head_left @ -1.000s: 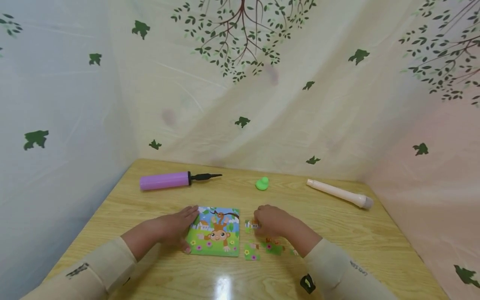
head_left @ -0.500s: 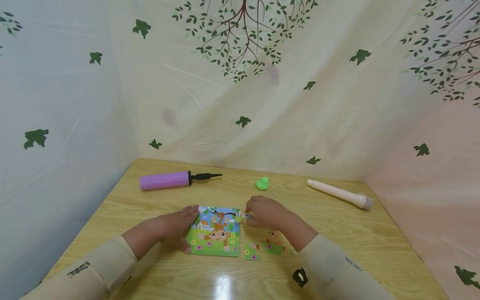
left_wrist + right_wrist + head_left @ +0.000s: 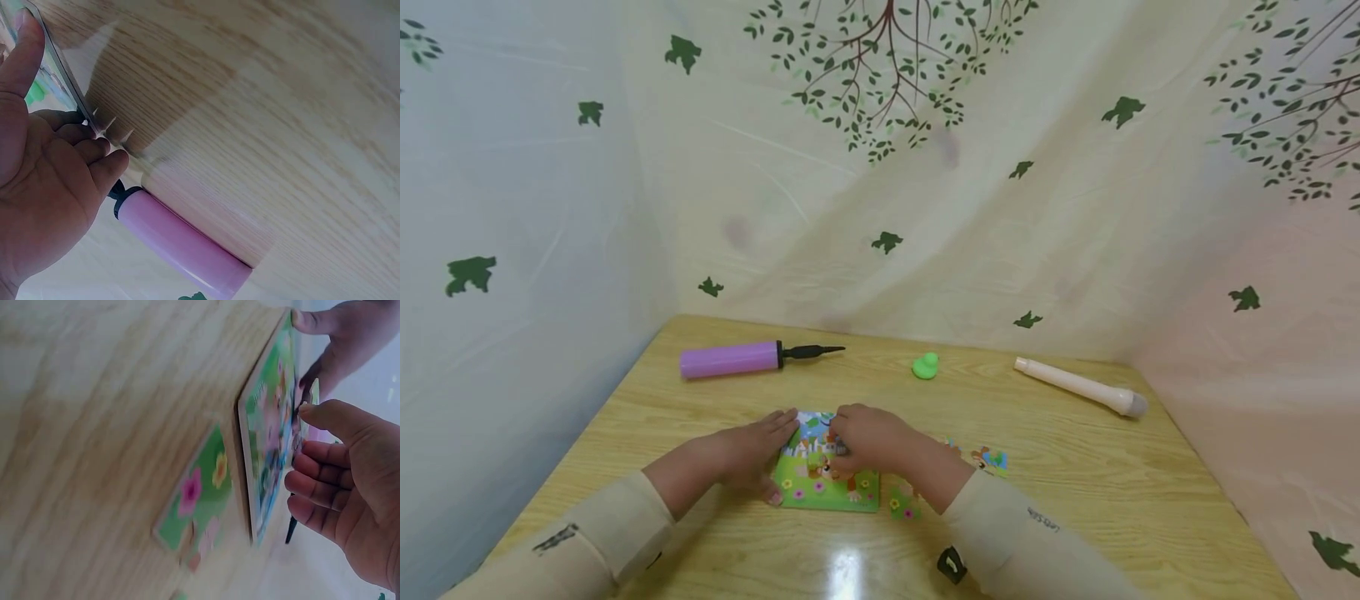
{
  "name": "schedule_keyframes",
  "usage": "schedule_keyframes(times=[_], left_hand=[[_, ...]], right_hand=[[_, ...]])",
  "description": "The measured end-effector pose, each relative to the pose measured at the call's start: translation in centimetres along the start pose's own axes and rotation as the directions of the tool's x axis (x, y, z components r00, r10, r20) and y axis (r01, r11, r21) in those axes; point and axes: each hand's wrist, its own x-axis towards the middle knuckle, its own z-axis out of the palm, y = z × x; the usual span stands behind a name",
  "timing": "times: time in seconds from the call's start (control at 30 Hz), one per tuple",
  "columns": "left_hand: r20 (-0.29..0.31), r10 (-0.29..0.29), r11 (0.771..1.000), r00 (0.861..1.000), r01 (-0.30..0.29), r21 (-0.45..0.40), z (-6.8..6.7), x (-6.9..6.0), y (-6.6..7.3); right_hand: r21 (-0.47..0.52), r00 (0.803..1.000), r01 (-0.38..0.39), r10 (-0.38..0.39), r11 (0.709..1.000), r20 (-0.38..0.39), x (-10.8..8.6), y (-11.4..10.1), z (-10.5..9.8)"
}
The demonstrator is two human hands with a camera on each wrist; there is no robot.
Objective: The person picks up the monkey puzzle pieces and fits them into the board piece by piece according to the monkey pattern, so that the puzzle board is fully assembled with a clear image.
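A square jigsaw puzzle board (image 3: pixel 820 495) with a cartoon monkey picture lies on the table. My left hand (image 3: pixel 751 454) rests along its left side, fingers at the far corner and thumb near the front corner. In the left wrist view the left fingers (image 3: pixel 94 150) meet the board's edge. Over the board, my right hand (image 3: pixel 876 442) pinches a puzzle piece (image 3: pixel 314 392) between thumb and fingertips; the hand covers part of the picture. A loose flowered puzzle piece (image 3: pixel 904 503) lies just right of the board, and another piece (image 3: pixel 990 460) is beyond the right wrist.
A purple balloon pump (image 3: pixel 730 360) with a black nozzle lies at the back left. Behind the board sits a green rubber duck (image 3: pixel 926 366). At the back right is a pale toy microphone (image 3: pixel 1078 385). A leaf-patterned cloth (image 3: pixel 820 208) encloses the table (image 3: pixel 1150 517).
My right hand has picked up the puzzle piece with the house from beside the board and carried it left over the board. My left hand stays in place.
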Motion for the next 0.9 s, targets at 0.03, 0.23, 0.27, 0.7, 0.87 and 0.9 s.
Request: schedule_keyframes(times=[0.03, 0.23, 0.27, 0.7, 0.87, 0.9], left_hand=[[-0.001, 0.000, 1.000, 1.000, 0.000, 0.001, 0.0, 0.0, 0.0], [-0.009, 0.016, 1.000, 1.000, -0.016, 0.012, 0.0, 0.1, 0.1], [-0.010, 0.018, 1.000, 1.000, -0.017, 0.014, 0.0, 0.1, 0.1], [-0.094, 0.098, 0.991, 0.991, -0.089, 0.100, 0.7, -0.4, 0.8], [-0.080, 0.092, 0.992, 0.993, -0.084, 0.096, 0.7, -0.7, 1.1], [-0.081, 0.087, 0.992, 0.993, -0.079, 0.098, 0.7, -0.7, 1.1]], right_hand=[[0.001, 1.000, 0.005, -0.005, 1.000, 0.002, 0.3, -0.3, 0.2], [0.009, 1.000, -0.005, 0.005, 1.000, -0.006, 1.5, -1.4, 0.9], [0.006, 1.000, -0.011, 0.011, 1.000, -0.010, 1.6, -1.6, 1.1], [0.024, 0.999, -0.020, 0.020, 1.000, -0.039, 2.3, -2.2, 1.7], [0.097, 0.998, -0.038, 0.042, 0.995, -0.041, 2.3, -2.2, 1.9], [0.113, 0.998, -0.043, 0.047, 0.993, -0.036, 2.3, -2.2, 2.0]])
